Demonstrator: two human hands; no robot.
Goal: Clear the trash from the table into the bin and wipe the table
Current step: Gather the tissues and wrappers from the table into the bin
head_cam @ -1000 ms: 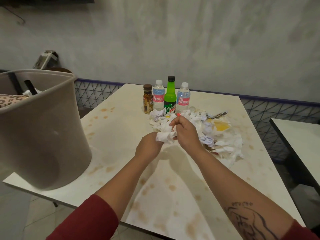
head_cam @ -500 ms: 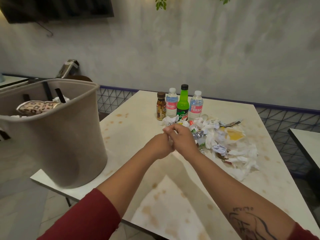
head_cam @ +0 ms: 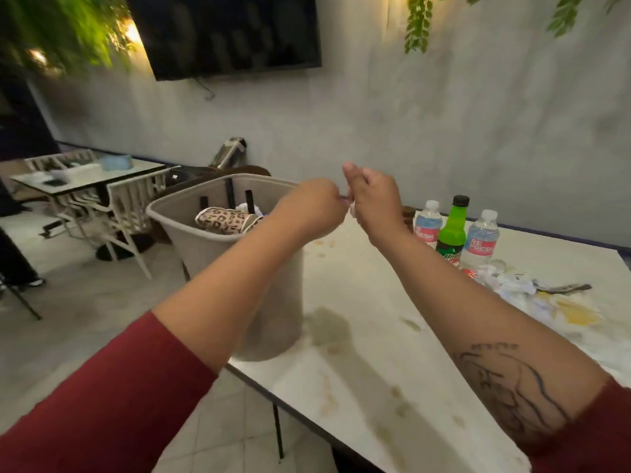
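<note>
Reaching over the stained white table (head_cam: 358, 336), we bring our left hand (head_cam: 312, 209) and right hand (head_cam: 375, 199) together. The fingers curl round what seems to be a small white paper wad (head_cam: 352, 209), mostly hidden, held just right of the rim of the beige bin (head_cam: 283, 302). Farther right, the crumpled paper pile (head_cam: 512, 288) lies blurred and partly behind our forearm, in front of the bottles (head_cam: 452, 230).

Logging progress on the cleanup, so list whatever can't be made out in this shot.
All from the head view:
- White scrap between left hand and right hand: curled fingers hide the rest, and which hand grips it.
- Bin: its wall and the left forearm hide the lower contents.
- Brown bottle: mostly behind the right wrist.
- Trash pile: partly behind the right forearm.
</note>
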